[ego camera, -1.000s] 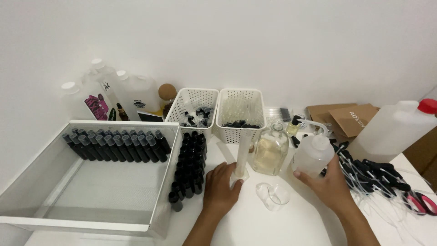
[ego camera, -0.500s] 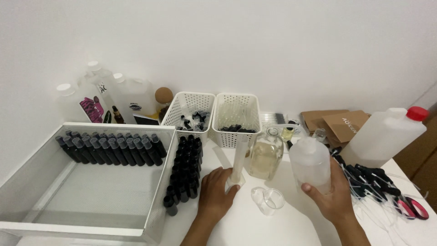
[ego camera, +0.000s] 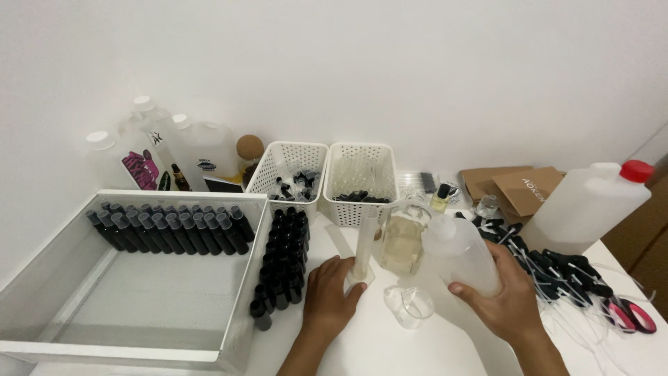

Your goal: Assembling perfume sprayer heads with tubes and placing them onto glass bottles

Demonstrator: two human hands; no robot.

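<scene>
My left hand (ego camera: 330,298) rests on the white table and pinches the base of a tall clear measuring cylinder (ego camera: 364,244) that stands upright. My right hand (ego camera: 511,299) grips a translucent white plastic squeeze bottle (ego camera: 462,254), tilted with its top leaning left toward the cylinder. Behind both stands a square glass bottle of pale yellow liquid (ego camera: 401,241). A small clear measuring cup (ego camera: 410,305) sits on the table between my hands.
A large clear tray (ego camera: 42,285) at left holds a row of black-capped vials (ego camera: 167,227); more vials (ego camera: 282,261) stand beside it. Two white baskets (ego camera: 360,177), jugs (ego camera: 588,205), black sprayer tops (ego camera: 557,268), brown boxes and pink-handled scissors (ego camera: 633,315) lie around.
My right hand has lifted the squeeze bottle and tipped it left toward the cylinder. My left hand stays at the cylinder's base.
</scene>
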